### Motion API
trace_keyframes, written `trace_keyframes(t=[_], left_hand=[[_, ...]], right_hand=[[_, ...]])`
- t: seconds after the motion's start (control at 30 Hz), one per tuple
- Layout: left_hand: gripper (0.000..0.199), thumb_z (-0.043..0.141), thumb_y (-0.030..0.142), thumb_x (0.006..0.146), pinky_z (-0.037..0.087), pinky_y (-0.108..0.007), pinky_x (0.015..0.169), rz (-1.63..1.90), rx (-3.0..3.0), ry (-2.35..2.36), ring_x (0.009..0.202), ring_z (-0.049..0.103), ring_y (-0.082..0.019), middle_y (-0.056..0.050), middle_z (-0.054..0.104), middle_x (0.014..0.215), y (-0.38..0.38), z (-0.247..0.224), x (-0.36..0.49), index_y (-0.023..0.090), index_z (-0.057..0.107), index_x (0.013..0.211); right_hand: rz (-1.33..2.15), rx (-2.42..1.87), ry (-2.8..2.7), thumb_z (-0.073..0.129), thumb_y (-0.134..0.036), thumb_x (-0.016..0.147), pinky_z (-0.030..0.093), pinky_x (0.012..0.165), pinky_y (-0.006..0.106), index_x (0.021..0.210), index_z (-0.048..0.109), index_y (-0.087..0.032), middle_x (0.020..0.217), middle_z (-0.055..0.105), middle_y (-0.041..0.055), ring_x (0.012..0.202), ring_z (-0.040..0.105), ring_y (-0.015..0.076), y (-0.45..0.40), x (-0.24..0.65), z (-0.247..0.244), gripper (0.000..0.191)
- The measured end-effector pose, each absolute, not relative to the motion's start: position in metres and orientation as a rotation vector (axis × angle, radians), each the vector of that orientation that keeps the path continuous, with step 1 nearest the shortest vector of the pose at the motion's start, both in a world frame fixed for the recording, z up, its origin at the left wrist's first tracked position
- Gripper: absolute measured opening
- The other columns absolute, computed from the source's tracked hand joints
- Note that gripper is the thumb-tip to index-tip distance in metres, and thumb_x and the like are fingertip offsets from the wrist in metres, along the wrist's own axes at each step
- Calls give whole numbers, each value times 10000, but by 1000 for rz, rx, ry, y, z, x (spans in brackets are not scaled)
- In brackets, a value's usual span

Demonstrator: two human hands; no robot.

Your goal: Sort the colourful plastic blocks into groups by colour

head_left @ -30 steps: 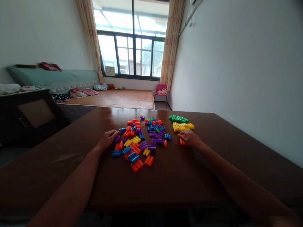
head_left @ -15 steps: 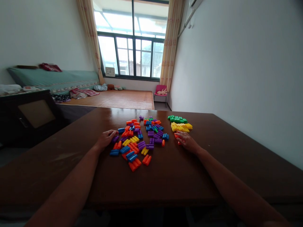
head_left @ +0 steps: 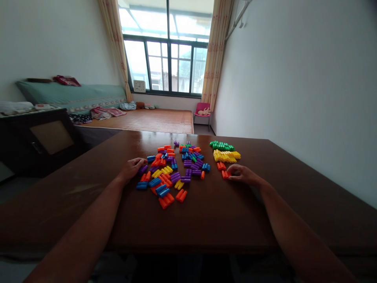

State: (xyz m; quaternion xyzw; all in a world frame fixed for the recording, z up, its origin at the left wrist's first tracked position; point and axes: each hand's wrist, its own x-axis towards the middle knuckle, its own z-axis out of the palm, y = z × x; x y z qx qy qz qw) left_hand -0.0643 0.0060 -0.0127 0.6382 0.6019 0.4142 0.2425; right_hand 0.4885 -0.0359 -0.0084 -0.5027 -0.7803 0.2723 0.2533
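Several plastic connecting blocks lie in a mixed pile, with orange blocks (head_left: pixel 181 195), blue blocks (head_left: pixel 163 191), purple blocks (head_left: pixel 175 177) and yellow blocks (head_left: pixel 178 184) among them. My left hand (head_left: pixel 132 168) rests on the table at the pile's left edge, fingers loosely extended, beside a purple block (head_left: pixel 143 169). To the right of the pile, my right hand (head_left: pixel 243 174) has curled fingers at the right end of an orange block (head_left: pixel 226 174). Another orange block (head_left: pixel 221 166) lies just behind that one. Farther back are a yellow row (head_left: pixel 226 156) and a green row (head_left: pixel 222 146).
The blocks lie on a dark brown table (head_left: pixel 212 224). Beyond it are a bed (head_left: pixel 159 120), a pink chair (head_left: pixel 203 109) and a window. A dark cabinet (head_left: pixel 17 135) stands at the left, and a white wall runs along the right.
My right hand has shifted right from over the orange blocks, so both now show. My left hand stays at the pile's edge. The camera view has tilted slightly.
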Motion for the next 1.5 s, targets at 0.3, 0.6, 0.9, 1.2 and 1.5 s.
trace_keyframes(t=[0.3, 0.6, 0.9, 1.2, 1.5], left_hand=[[567, 474, 636, 747, 473, -283, 717, 1103, 1824, 1665, 814, 640, -222, -62, 733, 892, 0, -8, -60, 164, 729, 928], [464, 428, 527, 811, 470, -277, 705, 1059, 1917, 1763, 829, 644, -214, -60, 735, 909, 3, -14, -60, 193, 728, 929], [396, 451, 443, 844, 453, -279, 673, 1108, 1900, 1721, 793, 643, -207, -63, 740, 866, 2, -18, -60, 183, 742, 912], [395, 458, 426, 865, 446, -279, 655, 1116, 1922, 1678, 759, 642, -199, -91, 737, 866, 0, -17, -59, 163, 746, 924], [396, 476, 453, 847, 426, -289, 644, 1089, 1906, 1697, 743, 633, -207, -76, 735, 860, 3, -18, -59, 179, 753, 917]], right_hand=[[666, -1376, -2025, 694, -604, 673, 518, 807, 338, 968, 692, -218, 1079, 678, 68, 924, 636, 236, -38, 489, -4, 485], [185, -1493, -1830, 445, -568, 863, 524, 702, 345, 984, 642, -203, 926, 703, 85, 786, 654, 225, -30, 453, -12, 432], [102, -917, -2551, 450, -322, 919, 470, 918, 352, 1124, 633, -246, 1130, 647, 76, 1029, 601, 211, -5, 257, 32, 285], [54, -1099, -2570, 626, -298, 826, 474, 905, 411, 1324, 513, -250, 1208, 620, 111, 1059, 586, 257, 37, 152, 10, 513], [344, -1026, -2542, 620, -165, 719, 526, 813, 313, 1174, 598, -214, 1098, 668, 67, 927, 642, 196, 35, 216, 12, 459]])
